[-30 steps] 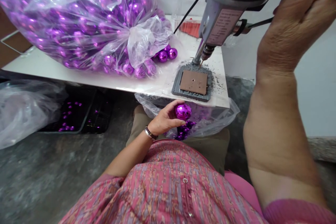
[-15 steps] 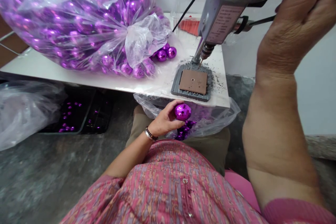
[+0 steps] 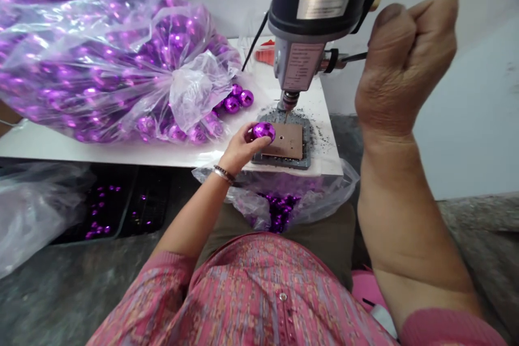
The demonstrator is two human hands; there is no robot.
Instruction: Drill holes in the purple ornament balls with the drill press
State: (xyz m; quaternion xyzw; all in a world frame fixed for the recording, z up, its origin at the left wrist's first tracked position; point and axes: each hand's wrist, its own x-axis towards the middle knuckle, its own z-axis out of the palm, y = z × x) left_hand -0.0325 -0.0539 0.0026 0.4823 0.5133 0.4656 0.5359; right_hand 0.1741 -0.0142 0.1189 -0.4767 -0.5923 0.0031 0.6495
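My left hand (image 3: 240, 150) grips a shiny purple mirrored ball (image 3: 264, 132) between thumb and fingers, over the left side of a brown board (image 3: 292, 143). The board has a hole in it and lies on the grey base (image 3: 307, 138) of a small drill press (image 3: 298, 59). A thin drill bit (image 3: 287, 117) points down behind the hole, apart from the ball. My right hand (image 3: 399, 65), raised at the right, is closed round the end of the press's lever (image 3: 355, 57). The lever's tip is hidden in the fist.
A big clear bag (image 3: 101, 65) of purple balls fills the left of the white table (image 3: 190, 158); loose balls (image 3: 246, 98) lie beside it. An open plastic bag (image 3: 332, 194) with purple balls hangs at my lap. Dark shavings surround the base. A black crate (image 3: 125, 205) stands below left.
My left hand has lifted the ball from above the lap bag to over the board's left side. My right hand stays at the lever. The view has shifted.
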